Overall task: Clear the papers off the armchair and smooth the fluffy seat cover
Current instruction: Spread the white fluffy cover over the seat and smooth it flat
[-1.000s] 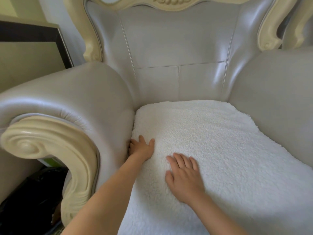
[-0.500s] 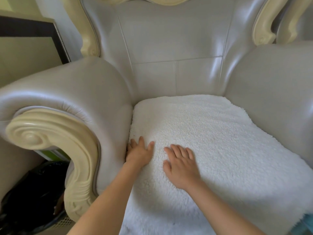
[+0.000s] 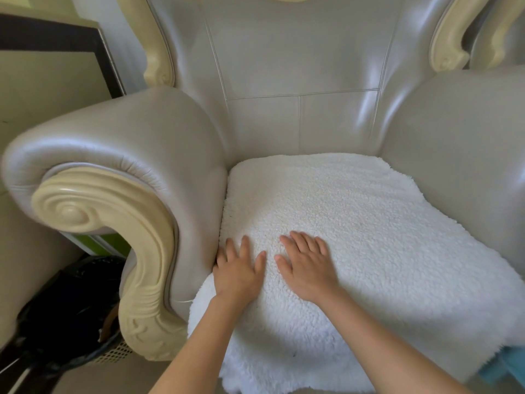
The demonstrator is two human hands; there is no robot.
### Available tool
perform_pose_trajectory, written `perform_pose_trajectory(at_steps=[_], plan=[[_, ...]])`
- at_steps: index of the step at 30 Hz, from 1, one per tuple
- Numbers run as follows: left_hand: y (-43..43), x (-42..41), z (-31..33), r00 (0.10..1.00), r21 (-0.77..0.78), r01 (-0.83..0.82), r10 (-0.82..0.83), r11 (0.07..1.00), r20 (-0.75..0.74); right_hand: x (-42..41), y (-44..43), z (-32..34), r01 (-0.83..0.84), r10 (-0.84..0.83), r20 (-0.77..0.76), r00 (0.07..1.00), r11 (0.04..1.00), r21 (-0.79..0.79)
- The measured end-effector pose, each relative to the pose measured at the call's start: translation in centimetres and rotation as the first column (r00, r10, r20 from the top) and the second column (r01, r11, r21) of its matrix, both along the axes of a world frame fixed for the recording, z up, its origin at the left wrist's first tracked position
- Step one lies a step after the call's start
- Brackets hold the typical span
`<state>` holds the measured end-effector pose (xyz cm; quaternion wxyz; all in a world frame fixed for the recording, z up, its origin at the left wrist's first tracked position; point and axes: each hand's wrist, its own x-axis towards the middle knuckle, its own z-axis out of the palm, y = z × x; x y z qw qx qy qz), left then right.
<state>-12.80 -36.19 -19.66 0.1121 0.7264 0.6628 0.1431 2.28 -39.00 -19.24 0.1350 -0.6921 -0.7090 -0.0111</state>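
Note:
A pearl-grey leather armchair (image 3: 298, 81) with cream carved trim fills the view. A white fluffy seat cover (image 3: 369, 237) lies over its seat and hangs over the front edge. My left hand (image 3: 237, 270) lies flat on the cover at its left edge, against the inner side of the left armrest. My right hand (image 3: 306, 265) presses flat on the cover just to the right of it, fingers straight and pointing toward the backrest. No papers show on the seat.
The left armrest (image 3: 113, 172) with its carved scroll front (image 3: 99, 223) stands close beside my left hand. A bin lined with a black bag (image 3: 68, 314) sits on the floor left of the chair. Something blue (image 3: 508, 368) shows at the lower right corner.
Both hands have slid toward the front of the seat along the cover, staying flat. The camera has drawn back, so more of the cover's front edge shows.

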Motion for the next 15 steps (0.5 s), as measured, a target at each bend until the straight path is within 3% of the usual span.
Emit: perform_pose_trajectory(at_steps=[8,15], plan=[[-1.7,0.0,-0.4,1.000,0.017,-0.028,0.028,0.999,-0.011,-0.3,-0.7,0.0,0.025,-0.024,0.009,1.000,0.998,-0.059],[-4.2,-1.3,-1.0,0.997,-0.027,0.012,-0.010,1.000,0.079,-1.1,-3.9,-1.3,0.002,-0.002,-0.011,1.000,1.000,0.003]])
